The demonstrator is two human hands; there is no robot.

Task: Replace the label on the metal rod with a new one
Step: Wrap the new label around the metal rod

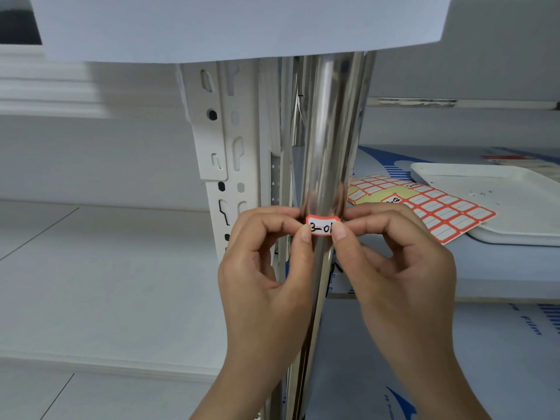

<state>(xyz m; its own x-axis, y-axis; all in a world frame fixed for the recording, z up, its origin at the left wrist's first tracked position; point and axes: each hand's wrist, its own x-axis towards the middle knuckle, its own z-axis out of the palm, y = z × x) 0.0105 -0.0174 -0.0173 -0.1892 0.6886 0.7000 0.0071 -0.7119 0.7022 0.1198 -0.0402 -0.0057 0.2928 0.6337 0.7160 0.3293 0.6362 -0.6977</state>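
A shiny upright metal rod (325, 131) runs down the middle of the view. A small white label with a red border (321, 225), handwritten in black, lies against the rod's front. My left hand (263, 268) pinches the label's left end with thumb and forefinger. My right hand (397, 262) pinches its right end the same way. Both thumbs press on the label's lower corners. The rod below the label is partly hidden by my hands.
A sheet of red-bordered blank labels (436, 207) lies on the shelf to the right, partly on a white tray (515, 204). A white slotted shelf post (221, 153) stands just left of the rod. A white board (236, 22) overhangs above.
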